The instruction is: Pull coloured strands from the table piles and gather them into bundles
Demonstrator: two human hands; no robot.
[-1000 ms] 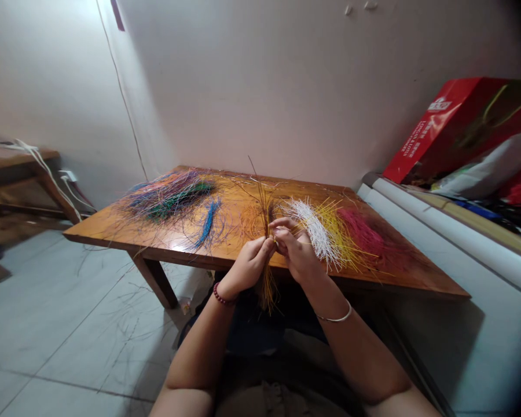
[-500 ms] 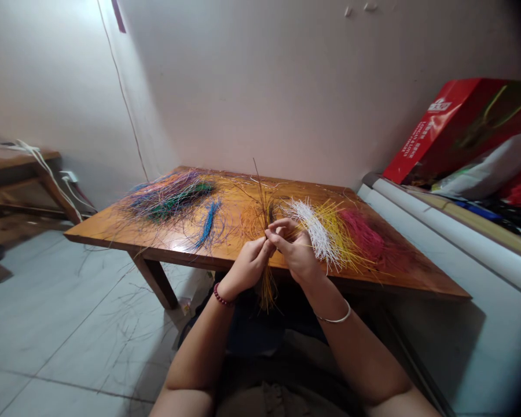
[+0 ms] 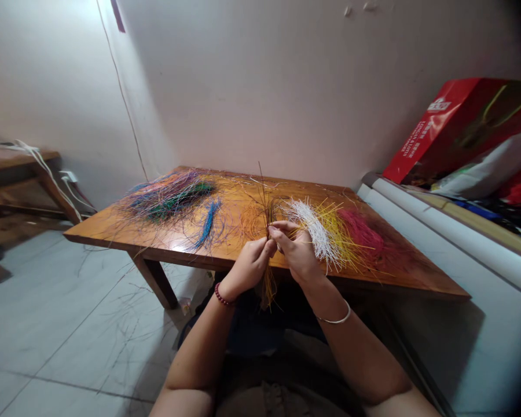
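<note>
Clasping a slim bundle of wiry strands (image 3: 268, 284) upright, the left hand (image 3: 249, 265) squeezes its middle over the near edge of the tabletop (image 3: 421, 282); the right hand (image 3: 303, 255) pinches at it just above. Brown ends splay upward, yellow ones hang below. To the right, stiff white strands (image 3: 316, 234), yellow strands (image 3: 336, 231) and crimson strands (image 3: 364, 234) lie in loose sheaves; to the left sit finer orange strands (image 3: 250, 220), a narrow blue bunch (image 3: 208, 224) and a tangled multicoloured heap (image 3: 169, 196). The wood is smooth and glossy, set against a plain pale wall (image 3: 264, 87) above a tiled floor (image 3: 69, 295). Fingers cover the bundle's middle, so how many strands the right hand grips is unclear. A shiny red box (image 3: 434, 133) is cut off at the right.
</note>
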